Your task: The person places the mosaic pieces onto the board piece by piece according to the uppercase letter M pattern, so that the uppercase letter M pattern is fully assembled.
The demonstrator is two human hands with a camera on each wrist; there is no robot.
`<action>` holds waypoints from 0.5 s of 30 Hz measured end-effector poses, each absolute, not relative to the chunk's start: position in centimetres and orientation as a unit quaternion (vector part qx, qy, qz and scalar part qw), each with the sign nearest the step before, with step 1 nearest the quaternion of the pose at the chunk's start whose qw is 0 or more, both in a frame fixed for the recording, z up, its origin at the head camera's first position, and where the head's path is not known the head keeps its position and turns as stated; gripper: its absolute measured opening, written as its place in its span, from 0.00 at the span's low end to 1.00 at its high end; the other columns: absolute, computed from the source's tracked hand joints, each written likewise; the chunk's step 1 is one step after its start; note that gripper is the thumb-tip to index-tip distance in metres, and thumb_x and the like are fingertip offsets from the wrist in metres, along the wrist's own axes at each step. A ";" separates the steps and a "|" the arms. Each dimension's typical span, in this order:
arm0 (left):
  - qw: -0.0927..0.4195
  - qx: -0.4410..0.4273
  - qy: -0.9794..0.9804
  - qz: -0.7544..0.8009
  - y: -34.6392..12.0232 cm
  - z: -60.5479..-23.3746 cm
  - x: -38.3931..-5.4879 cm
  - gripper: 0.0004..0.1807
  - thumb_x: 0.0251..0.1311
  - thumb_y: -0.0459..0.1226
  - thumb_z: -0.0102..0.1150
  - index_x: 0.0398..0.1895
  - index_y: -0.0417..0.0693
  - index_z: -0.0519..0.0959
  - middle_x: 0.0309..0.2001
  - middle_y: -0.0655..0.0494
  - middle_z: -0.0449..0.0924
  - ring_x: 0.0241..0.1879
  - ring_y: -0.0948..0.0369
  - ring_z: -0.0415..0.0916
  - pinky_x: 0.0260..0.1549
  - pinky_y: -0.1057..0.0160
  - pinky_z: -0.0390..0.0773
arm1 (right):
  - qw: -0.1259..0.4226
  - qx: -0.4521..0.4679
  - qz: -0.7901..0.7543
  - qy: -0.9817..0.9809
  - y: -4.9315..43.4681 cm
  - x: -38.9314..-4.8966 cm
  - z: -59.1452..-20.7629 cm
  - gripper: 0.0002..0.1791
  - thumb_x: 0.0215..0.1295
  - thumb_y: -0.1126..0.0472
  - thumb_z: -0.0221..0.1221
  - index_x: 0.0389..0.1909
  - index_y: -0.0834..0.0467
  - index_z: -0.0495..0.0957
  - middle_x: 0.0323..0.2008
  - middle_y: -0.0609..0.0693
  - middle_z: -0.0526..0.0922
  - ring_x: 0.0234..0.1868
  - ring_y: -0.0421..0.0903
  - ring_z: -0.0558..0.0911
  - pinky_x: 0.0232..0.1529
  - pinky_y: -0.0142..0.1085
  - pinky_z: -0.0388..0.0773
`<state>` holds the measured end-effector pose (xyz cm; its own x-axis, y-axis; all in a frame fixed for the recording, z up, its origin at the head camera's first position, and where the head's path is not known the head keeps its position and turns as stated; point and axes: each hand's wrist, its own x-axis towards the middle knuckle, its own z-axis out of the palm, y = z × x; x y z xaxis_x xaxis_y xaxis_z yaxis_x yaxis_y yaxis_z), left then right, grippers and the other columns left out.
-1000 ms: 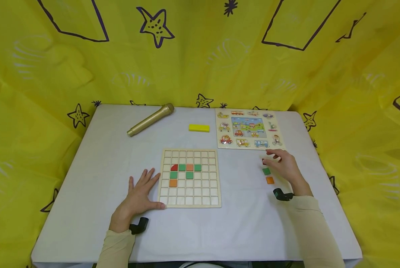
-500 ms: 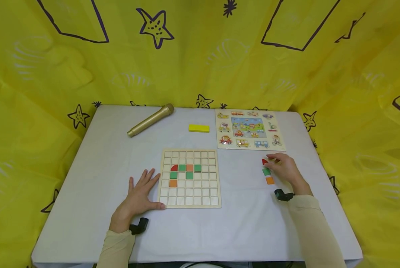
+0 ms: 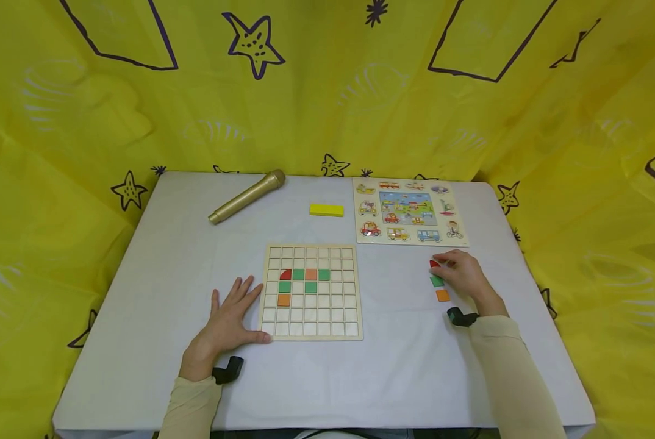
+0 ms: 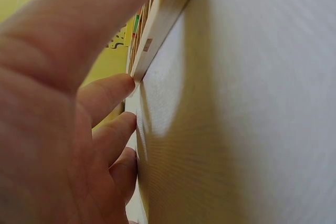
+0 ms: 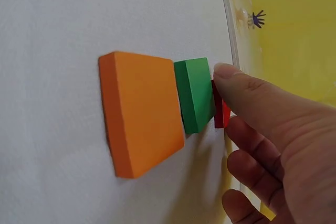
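Observation:
My left hand (image 3: 225,329) lies spread at the left side of a wooden grid board (image 3: 346,314), thumb on its front left corner and a fingertip at its edge. Several colored tiles sit in the board's cells: a red quarter-round one (image 3: 286,275), green ones and orange ones. To the right of the board, my right hand (image 3: 465,274) pinches a red rounded tile (image 5: 219,106) between thumb and index finger, low over the cloth. Below that tile, a green tile (image 5: 195,95) and an orange square tile (image 5: 144,114) lie in a row.
A picture puzzle board (image 3: 456,201) with vehicles lies at the back right. A yellow block (image 3: 326,210) and a gold microphone (image 3: 246,196) lie along the back of the white-covered table (image 3: 124,292). Yellow patterned cloth (image 3: 327,91) hangs around it.
My right thumb and fingers have shifted slightly about the red tile, which shows more plainly now and looks slightly turned. My left hand and the board stay put.

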<state>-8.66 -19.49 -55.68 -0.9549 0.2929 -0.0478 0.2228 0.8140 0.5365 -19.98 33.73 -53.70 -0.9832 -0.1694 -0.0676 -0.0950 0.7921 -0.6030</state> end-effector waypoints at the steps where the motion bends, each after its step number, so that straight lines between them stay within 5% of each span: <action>1: 0.065 0.136 0.950 0.273 -19.5 -55.7 -8.7 0.65 0.32 0.63 0.77 0.74 0.44 0.60 0.76 0.43 0.47 0.74 0.44 0.36 0.61 0.30 0.26 | 0.058 -0.072 -0.313 0.945 33.7 -20.0 -53.7 0.21 0.61 0.59 0.68 0.51 0.68 0.81 0.45 0.60 0.80 0.44 0.56 0.72 0.47 0.47 0.70; 15: 0.076 0.131 0.949 0.277 -19.4 -55.5 -8.7 0.64 0.32 0.62 0.77 0.74 0.45 0.60 0.76 0.44 0.47 0.75 0.44 0.36 0.61 0.31 0.26 | 0.063 -0.066 -0.287 0.954 33.3 -20.1 -53.7 0.19 0.62 0.61 0.67 0.49 0.69 0.81 0.44 0.61 0.78 0.42 0.56 0.72 0.46 0.48 0.70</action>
